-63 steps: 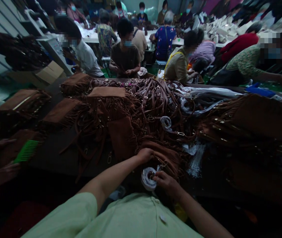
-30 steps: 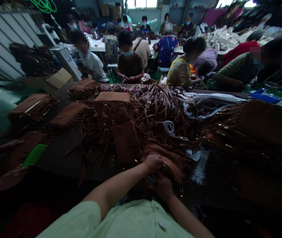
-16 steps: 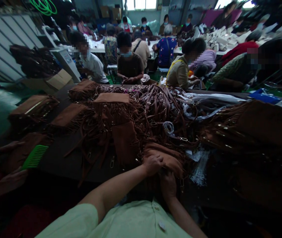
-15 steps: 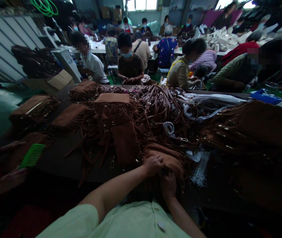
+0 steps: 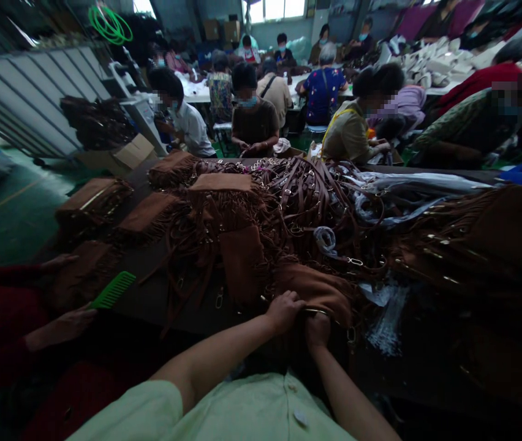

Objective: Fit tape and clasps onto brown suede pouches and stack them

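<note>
A brown fringed bag (image 5: 318, 285) lies on the dark table in front of me, its zipped edge facing my body. My left hand (image 5: 285, 311) is closed on the left part of that edge. Close by on the right, my right hand (image 5: 318, 331) is at the bag's opening, its fingers hidden in or under the edge. A gold-coloured strip shows between the two hands. Beyond the bag lies another brown bag (image 5: 242, 257), and a metal clasp (image 5: 351, 334) hangs at the right corner.
Brown straps (image 5: 304, 190) are heaped behind the bags. A bundle of clear plastic strips (image 5: 387, 324) lies to the right. At the left, another person's hand holds a green comb (image 5: 114, 290) beside a fringed bag. Several people sit beyond the table.
The view has turned slightly left. My right hand has moved further into or under the bag's edge, and the gold-coloured strip now shows. The other person's green comb has moved and tilted.
</note>
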